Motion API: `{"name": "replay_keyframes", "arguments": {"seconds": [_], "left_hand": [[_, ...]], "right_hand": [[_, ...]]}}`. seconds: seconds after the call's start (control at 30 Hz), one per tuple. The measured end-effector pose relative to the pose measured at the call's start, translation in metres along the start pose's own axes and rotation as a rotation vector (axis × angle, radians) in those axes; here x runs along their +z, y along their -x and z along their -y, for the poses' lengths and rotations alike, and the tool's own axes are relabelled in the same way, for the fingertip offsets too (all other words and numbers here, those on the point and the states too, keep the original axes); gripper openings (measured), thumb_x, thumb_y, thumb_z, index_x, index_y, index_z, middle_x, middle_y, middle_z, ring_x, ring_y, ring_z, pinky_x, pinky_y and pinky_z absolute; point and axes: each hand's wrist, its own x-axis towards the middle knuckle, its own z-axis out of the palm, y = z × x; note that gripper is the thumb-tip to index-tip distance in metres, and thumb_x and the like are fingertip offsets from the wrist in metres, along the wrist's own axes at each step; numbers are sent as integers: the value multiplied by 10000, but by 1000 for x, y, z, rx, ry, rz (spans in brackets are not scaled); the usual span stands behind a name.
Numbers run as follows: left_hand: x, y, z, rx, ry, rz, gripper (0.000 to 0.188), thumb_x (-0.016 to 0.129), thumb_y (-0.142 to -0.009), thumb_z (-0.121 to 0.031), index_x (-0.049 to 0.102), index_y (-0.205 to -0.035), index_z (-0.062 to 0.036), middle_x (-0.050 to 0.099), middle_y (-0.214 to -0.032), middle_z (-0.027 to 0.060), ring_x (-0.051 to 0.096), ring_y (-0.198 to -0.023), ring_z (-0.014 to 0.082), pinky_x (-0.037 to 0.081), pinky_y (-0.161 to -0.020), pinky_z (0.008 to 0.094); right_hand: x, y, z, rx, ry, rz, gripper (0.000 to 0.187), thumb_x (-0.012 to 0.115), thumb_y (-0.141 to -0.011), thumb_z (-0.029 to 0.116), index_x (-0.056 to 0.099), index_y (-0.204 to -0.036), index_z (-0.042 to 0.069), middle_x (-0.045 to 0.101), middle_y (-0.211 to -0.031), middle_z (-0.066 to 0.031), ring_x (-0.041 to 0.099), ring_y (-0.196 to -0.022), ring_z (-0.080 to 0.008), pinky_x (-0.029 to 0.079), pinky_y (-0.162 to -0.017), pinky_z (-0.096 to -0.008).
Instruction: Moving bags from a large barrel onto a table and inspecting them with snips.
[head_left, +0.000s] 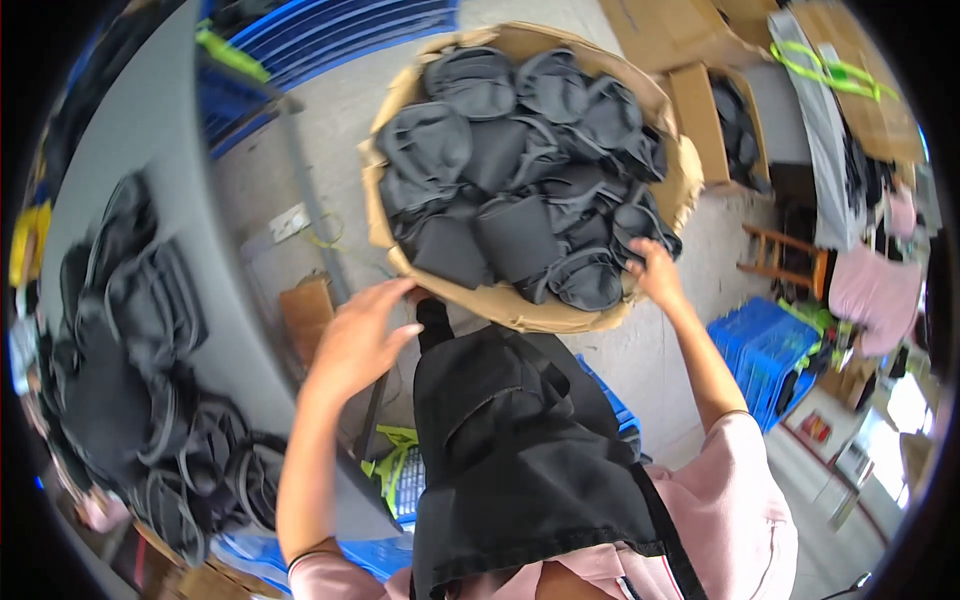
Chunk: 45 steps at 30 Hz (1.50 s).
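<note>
Black padded fabric pieces with rounded, cup-like forms [518, 238] fill a round, open-topped brown cardboard container [515, 312] in front of the person. The right hand [655, 272] has its fingers at a piece by the container's right edge; whether it grips cannot be told. The left hand [362, 328] is open, thumb apart, near the container's near-left rim. A heap of similar black pieces [108, 385] lies on the smooth grey worktop [165, 95]. A small red mark [815, 429] at far right is too small to read.
</note>
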Motion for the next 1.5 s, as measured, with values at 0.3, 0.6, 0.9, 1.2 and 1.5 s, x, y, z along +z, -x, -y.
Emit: {"name": "replay_keyframes", "arguments": {"seconds": [0.3, 0.6, 0.9, 1.2, 1.5], "left_hand": [[163, -222, 12, -25, -237, -31, 598, 613, -823, -338, 411, -1315, -66, 429, -1319, 161, 406, -1212, 324, 336, -1003, 415], [177, -246, 17, -68, -193, 38, 400, 631, -803, -388, 641, -1006, -43, 563, -992, 142, 519, -993, 317, 426, -870, 395], [75, -255, 61, -85, -568, -642, 589, 695, -714, -109, 431, -1238, -59, 363, -1304, 207, 387, -1184, 359, 330, -973, 440], [23, -332, 74, -27, -887, -227, 668, 713, -707, -198, 414, -1293, -86, 501, -1222, 125, 422, -1204, 257, 249, -1028, 545], [56, -372, 71, 305, -895, -301, 400, 516, -804, -105, 472, -1201, -113, 421, -1263, 84, 475, -1067, 268, 437, -852, 438]], "right_hand": [[33, 46, -45, 132, -155, 152, 375, 638, -691, 21, 571, -1060, 43, 578, -1032, -160, 532, -1013, -347, 443, -863, -415], [106, -131, -42, -292, 94, -176, 643, 511, -686, -62, 415, -1300, 102, 407, -1328, -126, 393, -1228, -311, 330, -1008, -442], [109, -177, -64, -402, 98, -167, 423, 496, -729, 12, 545, -1141, 96, 549, -1181, -70, 475, -1153, -251, 316, -1029, -419], [52, -200, -4, -419, -414, 127, 202, 616, -800, 139, 583, -964, 26, 543, -1099, -121, 549, -985, -313, 452, -835, -371], [94, -257, 30, -244, -366, 148, 780, 789, -613, 89, 356, -1256, 186, 413, -1261, -139, 412, -1193, -339, 416, -929, -423]]}}
